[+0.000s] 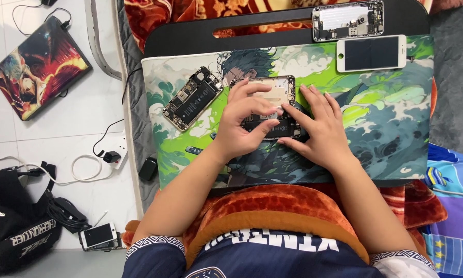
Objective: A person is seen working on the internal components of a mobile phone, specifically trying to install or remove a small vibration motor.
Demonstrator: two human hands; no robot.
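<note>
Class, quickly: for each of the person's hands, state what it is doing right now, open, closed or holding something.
Left hand: fingers curled, fingertips pressing on the opened phone; no full grasp visible.
Right hand: open, fingers spread flat, resting on the same phone's edge.

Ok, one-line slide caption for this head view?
Both hands, left hand and right hand, rest on an opened phone on a printed mat, another opened phone alongside.
</note>
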